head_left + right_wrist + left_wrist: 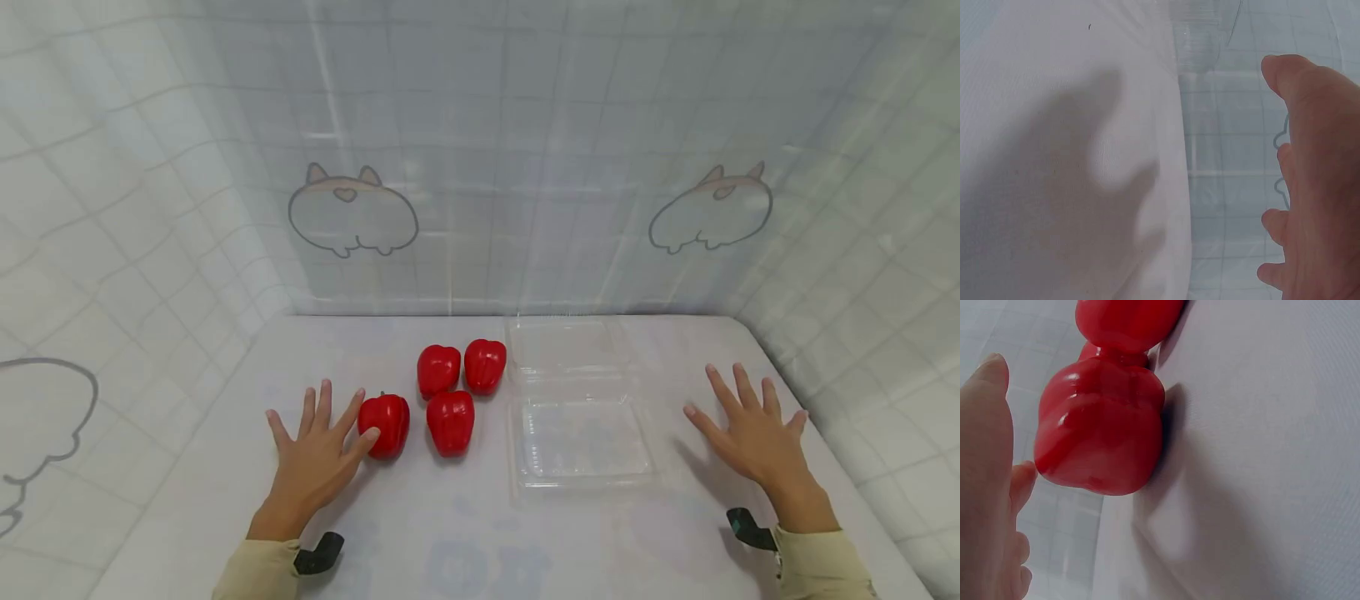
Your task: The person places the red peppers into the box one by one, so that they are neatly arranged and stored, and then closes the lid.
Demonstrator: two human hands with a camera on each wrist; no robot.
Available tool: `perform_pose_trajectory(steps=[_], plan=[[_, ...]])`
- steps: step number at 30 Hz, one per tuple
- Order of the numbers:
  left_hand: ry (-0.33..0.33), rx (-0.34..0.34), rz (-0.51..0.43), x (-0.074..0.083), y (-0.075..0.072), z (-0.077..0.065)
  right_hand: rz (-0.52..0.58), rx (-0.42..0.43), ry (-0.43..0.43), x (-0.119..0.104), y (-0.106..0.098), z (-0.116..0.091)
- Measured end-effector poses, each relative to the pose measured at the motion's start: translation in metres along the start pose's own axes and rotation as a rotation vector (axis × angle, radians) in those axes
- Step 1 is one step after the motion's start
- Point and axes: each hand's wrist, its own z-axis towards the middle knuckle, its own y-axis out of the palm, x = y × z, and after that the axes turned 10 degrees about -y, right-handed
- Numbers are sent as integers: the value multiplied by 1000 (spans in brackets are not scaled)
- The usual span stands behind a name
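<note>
Several shiny red bell peppers lie in a group left of the table's middle. My left hand [318, 457] is spread beside the nearest bell pepper [385, 427], its thumb overlapping that pepper's edge in the head view; whether they touch I cannot tell. In the left wrist view this bell pepper [1100, 425] fills the centre, close to the thumb. To the right of the group sits a clear plastic clamshell box [585, 437], its lid folded back and nothing inside. My right hand [763, 442], fingers spread, hovers over the table right of the box and holds nothing.
The table [465, 542] has a pale cloth cover. A checked curtain [525, 167] with cartoon animals hangs behind it and along both sides. Other bell peppers [451, 423] lie close together between the left hand and the box.
</note>
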Motion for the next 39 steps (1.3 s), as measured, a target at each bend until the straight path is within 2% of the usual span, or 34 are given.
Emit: perform_pose_trajectory(steps=[11, 21, 29, 35, 39], plan=[[-22, 19, 27, 5, -4, -11, -30, 13, -6, -6, -2, -2], [15, 123, -37, 12, -4, -22, 18, 25, -16, -9, -3, -11], [-32, 165, -103, 15, -4, -25, 62, 56, -27, -14, 2, -14], [-45, 206, -188, 12, 1, -27, 190, 172, -113, -12, 14, -8], [-87, 194, -230, 12, 4, -31, 293, 191, -127, -13, 21, -5]])
